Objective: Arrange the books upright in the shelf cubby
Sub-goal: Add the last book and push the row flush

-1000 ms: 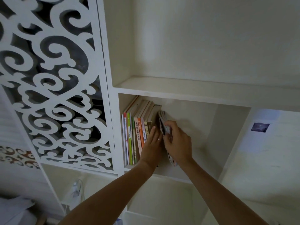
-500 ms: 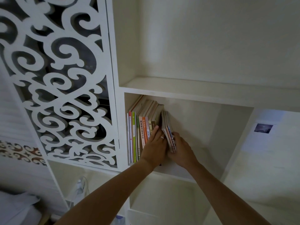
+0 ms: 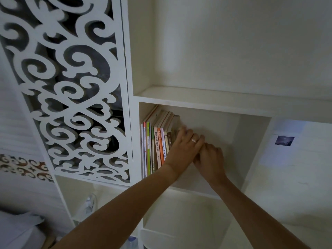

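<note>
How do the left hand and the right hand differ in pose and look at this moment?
The left hand lies flat with its fingers spread against the row of books; the right hand is curled and sits lower, to the right.
The left hand wears a ring; the right hand shows none.
The left hand partly overlaps the right.
Both reach into the same cubby, and they touch each other.

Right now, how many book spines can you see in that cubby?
About 9 spines, packed upright at the cubby's left end: white-red, green, orange, brownish ones rightward. The left hand covers the row's end, so more may be hidden.
</note>
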Motion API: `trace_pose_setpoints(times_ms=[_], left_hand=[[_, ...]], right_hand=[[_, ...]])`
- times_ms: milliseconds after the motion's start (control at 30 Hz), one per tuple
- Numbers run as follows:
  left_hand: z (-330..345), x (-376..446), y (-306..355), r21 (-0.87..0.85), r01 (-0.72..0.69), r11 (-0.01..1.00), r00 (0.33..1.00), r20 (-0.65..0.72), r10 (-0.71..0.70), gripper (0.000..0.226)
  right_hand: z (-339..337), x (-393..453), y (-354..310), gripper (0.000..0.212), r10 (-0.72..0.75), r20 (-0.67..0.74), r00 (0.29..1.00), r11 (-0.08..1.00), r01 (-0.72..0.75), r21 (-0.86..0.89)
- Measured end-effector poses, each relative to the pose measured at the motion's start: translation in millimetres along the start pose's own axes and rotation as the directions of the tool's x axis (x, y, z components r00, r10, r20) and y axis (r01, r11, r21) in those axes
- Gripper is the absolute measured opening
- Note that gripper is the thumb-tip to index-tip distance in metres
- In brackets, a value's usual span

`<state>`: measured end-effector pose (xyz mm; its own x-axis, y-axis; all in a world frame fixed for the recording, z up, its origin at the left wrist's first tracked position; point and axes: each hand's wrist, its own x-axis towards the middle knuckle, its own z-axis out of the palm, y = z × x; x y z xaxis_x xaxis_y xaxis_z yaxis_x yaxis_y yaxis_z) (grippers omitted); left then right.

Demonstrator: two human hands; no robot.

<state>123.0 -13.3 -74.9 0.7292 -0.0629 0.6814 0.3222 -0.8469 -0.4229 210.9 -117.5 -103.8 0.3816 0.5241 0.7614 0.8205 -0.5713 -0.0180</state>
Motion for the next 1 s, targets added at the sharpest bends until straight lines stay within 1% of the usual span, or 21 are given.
trace_pose_setpoints(times_ms=[67,133,200,267,333,400,433,467,500,533,567,600,633,667,700,733,800,867,900,933,1000], left_hand=[[-5,7,-5,0.033,0.042,0.999,0.999,0.022,-0.043,0.032],[-6,10,-7,-0.009,0.051,0.999,0.997,0.055,-0.050,0.018],[-5,10,-2,-0.052,0.054,0.997,0.996,0.068,-0.050,0.015],[-7,8,9,-0.101,0.111,0.989,0.991,0.085,-0.103,0.019],[-8,5,19,-0.152,0.214,0.965,0.973,0.127,-0.195,0.022],[-8,3,27,-0.215,0.342,0.915,0.932,0.199,-0.302,0.022],[-7,2,29,-0.242,0.403,0.882,0.906,0.241,-0.348,0.022],[-6,0,32,-0.262,0.452,0.852,0.881,0.276,-0.383,0.022],[-5,-1,35,-0.273,0.489,0.828,0.860,0.308,-0.406,0.023],[-3,-3,39,-0.271,0.509,0.817,0.847,0.327,-0.419,0.023],[-1,-4,42,-0.265,0.519,0.813,0.839,0.339,-0.425,0.022],[0,-6,47,-0.269,0.521,0.810,0.837,0.346,-0.423,0.021],[0,-7,53,-0.285,0.519,0.806,0.837,0.360,-0.412,0.020],[1,-9,57,-0.308,0.503,0.808,0.847,0.363,-0.389,0.020],[3,-11,62,-0.330,0.483,0.811,0.857,0.367,-0.361,0.019],[6,-14,66,-0.353,0.462,0.814,0.870,0.361,-0.337,0.019],[13,-20,71,-0.405,0.402,0.821,0.902,0.330,-0.279,0.024],[18,-28,75,-0.517,0.333,0.788,0.932,0.307,-0.192,0.037],[15,-32,76,-0.581,0.339,0.740,0.928,0.334,-0.163,0.046],[12,-33,75,-0.643,0.370,0.670,0.914,0.380,-0.140,0.052],[17,-33,71,-0.735,0.516,0.441,0.843,0.528,-0.106,0.057]], right_hand=[[-6,-4,-1,0.023,-0.054,-0.048,0.997,0.994,0.049,-0.095],[-8,-9,4,0.026,-0.057,-0.103,0.993,0.988,0.041,-0.149],[-11,-12,10,0.034,-0.021,-0.150,0.988,0.988,-0.003,-0.156],[-16,-11,11,0.038,0.029,-0.221,0.975,0.991,-0.056,-0.120],[-23,-9,7,0.054,0.086,-0.244,0.966,0.993,-0.105,-0.063],[-28,-10,1,0.070,0.156,-0.268,0.951,0.988,-0.154,0.028],[-30,-11,0,0.070,0.203,-0.305,0.931,0.978,-0.178,0.110],[-29,-12,0,0.063,0.266,-0.339,0.902,0.955,-0.201,0.216],[-30,-13,-1,0.054,0.361,-0.339,0.869,0.904,-0.238,0.354],[-30,-12,-1,0.047,0.477,-0.275,0.835,0.812,-0.299,0.501],[-32,-9,-2,0.046,0.590,-0.132,0.797,0.672,-0.393,0.628],[-33,-5,-1,0.053,0.665,0.069,0.744,0.499,-0.511,0.700],[-30,-1,0,0.062,0.686,0.265,0.677,0.328,-0.613,0.719],[-26,2,3,0.069,0.666,0.399,0.630,0.218,-0.676,0.704],[-20,4,7,0.073,0.645,0.462,0.609,0.196,-0.716,0.670],[-14,4,11,0.071,0.635,0.472,0.612,0.232,-0.734,0.638],[0,0,22,0.054,0.652,0.435,0.621,0.338,-0.751,0.567],[5,-5,31,0.038,0.682,0.374,0.629,0.398,-0.748,0.532],[6,-8,34,0.035,0.689,0.342,0.640,0.417,-0.735,0.535],[6,-10,35,0.039,0.682,0.309,0.663,0.437,-0.708,0.555],[8,-12,37,0.053,0.647,0.240,0.723,0.481,-0.632,0.607]])
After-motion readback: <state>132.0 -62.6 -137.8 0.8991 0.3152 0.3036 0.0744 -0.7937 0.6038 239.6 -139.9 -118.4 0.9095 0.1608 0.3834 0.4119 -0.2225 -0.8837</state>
